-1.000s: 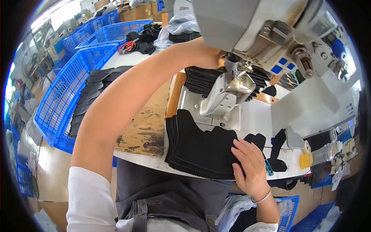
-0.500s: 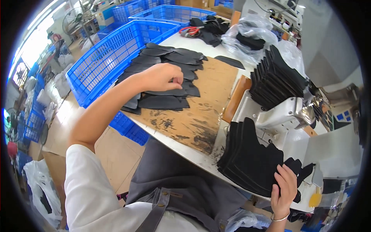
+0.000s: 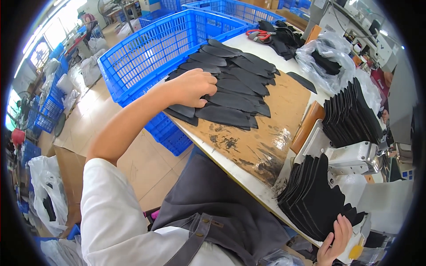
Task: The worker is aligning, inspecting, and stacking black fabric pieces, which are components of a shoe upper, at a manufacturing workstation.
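reaching across the worn table (image 3: 266, 133), the left hand (image 3: 193, 87) curls its fingers onto fanned black leather pieces (image 3: 230, 88) beside a blue crate (image 3: 155, 48); the right hand (image 3: 333, 241) lies open against a stitched black stack (image 3: 313, 199).

Left hand (image 3: 191, 88) on black leather pieces (image 3: 230, 84), right hand (image 3: 336, 240) on stacked panels (image 3: 313, 199)

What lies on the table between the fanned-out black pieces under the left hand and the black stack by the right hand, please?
In the head view, only a brown board, stained with dark marks, lies between the fanned black pieces and the black stack.
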The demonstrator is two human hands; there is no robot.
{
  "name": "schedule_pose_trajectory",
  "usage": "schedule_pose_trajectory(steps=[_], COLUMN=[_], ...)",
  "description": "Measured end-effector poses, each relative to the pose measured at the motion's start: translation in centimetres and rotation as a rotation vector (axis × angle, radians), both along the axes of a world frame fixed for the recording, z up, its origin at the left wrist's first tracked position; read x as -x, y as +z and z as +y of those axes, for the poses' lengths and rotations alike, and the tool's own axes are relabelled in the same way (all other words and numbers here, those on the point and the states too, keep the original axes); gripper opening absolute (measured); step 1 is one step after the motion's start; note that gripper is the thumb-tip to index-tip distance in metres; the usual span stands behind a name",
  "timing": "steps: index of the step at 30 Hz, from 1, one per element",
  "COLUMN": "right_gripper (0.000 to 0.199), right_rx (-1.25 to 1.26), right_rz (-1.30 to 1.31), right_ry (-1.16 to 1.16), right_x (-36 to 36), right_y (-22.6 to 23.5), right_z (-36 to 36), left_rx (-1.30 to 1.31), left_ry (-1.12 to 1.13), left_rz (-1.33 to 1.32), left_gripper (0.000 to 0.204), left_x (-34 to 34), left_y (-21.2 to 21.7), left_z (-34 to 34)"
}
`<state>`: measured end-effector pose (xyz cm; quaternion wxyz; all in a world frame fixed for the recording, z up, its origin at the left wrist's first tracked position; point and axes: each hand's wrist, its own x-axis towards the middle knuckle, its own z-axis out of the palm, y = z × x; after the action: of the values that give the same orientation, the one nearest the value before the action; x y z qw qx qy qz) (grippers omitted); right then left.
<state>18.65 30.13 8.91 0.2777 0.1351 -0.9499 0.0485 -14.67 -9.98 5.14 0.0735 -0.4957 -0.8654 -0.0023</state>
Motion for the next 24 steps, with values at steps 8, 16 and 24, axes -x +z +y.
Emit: schedule_pose_trajectory(steps=[8, 16, 24], right_gripper=[0.026, 0.029, 0.061], right_rx=[0.026, 0.497, 1.381], right_rz=[-0.02, -0.08, -0.46], right_ry=[0.034, -0.047, 0.129], right_x=[-0.3, 1.2, 8.6], right_y=[0.5, 1.7, 3.9], right_z=[-0.2, -1.0, -3.5], left_rx=[-0.067, -0.552, -0.535], left_ry=[-0.04, -0.384, -0.808], left_rz=[0.325, 0.44, 0.415], left_gripper=[0.009, 0.013, 0.023], left_x=[1.5, -1.2, -10.8], left_y=[0.1, 7.8, 9.5], left_z=[1.6, 15.6, 24.4])
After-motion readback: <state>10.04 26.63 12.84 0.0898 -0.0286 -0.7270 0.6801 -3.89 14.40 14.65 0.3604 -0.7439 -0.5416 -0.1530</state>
